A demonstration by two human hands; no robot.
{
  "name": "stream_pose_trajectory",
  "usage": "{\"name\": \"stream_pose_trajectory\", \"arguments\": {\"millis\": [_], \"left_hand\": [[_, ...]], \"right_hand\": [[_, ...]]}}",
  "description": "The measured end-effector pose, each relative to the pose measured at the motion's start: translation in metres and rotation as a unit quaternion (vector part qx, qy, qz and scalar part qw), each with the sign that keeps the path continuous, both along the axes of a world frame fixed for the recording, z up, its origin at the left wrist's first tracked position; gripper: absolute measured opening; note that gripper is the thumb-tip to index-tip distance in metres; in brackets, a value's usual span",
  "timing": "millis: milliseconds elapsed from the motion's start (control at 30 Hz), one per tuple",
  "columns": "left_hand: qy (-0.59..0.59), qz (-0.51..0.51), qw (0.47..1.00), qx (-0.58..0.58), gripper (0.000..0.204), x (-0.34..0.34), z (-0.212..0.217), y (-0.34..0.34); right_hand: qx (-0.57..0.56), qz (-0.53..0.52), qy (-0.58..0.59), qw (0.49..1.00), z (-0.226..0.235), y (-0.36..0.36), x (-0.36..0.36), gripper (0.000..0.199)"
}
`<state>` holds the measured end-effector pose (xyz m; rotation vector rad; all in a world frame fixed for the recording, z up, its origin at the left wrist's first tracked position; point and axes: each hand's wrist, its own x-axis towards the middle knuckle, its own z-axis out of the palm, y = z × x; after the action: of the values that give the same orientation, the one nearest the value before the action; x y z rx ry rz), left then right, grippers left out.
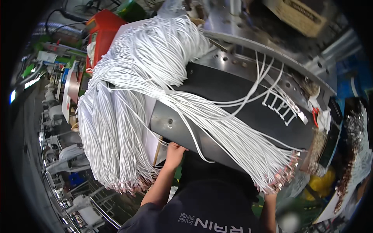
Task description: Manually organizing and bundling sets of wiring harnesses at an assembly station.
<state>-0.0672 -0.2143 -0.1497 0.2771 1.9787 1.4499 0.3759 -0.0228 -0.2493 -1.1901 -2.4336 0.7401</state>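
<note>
A thick bundle of white wires [128, 97] with copper terminal ends lies draped over a curved dark grey metal panel [233, 93]. One part hangs down at the left. Another fans out to the lower right, ending in terminals [283, 174]. My left hand [175, 150] reaches up to the panel's lower edge beside a white sheet, and its fingertips are hidden under the panel. My right forearm [268, 211] rises at the lower right. The right hand itself is hidden behind the wire ends.
A red box [103, 31] stands at the upper left and a cardboard box [299, 15] at the upper right. A perforated metal bench top [233, 58] lies behind the panel. Yellow material [322, 182] and a red-handled tool [314, 116] sit at the right.
</note>
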Motion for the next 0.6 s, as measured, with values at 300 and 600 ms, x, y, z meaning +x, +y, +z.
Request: {"name": "stream_pose_trajectory", "arguments": {"millis": [300,600], "left_hand": [[-0.056,0.016,0.998,0.038,0.011,-0.001,0.008,0.006],[-0.038,0.043,0.998,-0.01,0.021,0.001,-0.004,0.003]], "right_hand": [[-0.497,-0.123,0.12,0.85,-0.039,-0.027,0.065,0.067],[-0.436,-0.199,0.298,0.826,0.058,-0.01,-0.029,0.056]]}}
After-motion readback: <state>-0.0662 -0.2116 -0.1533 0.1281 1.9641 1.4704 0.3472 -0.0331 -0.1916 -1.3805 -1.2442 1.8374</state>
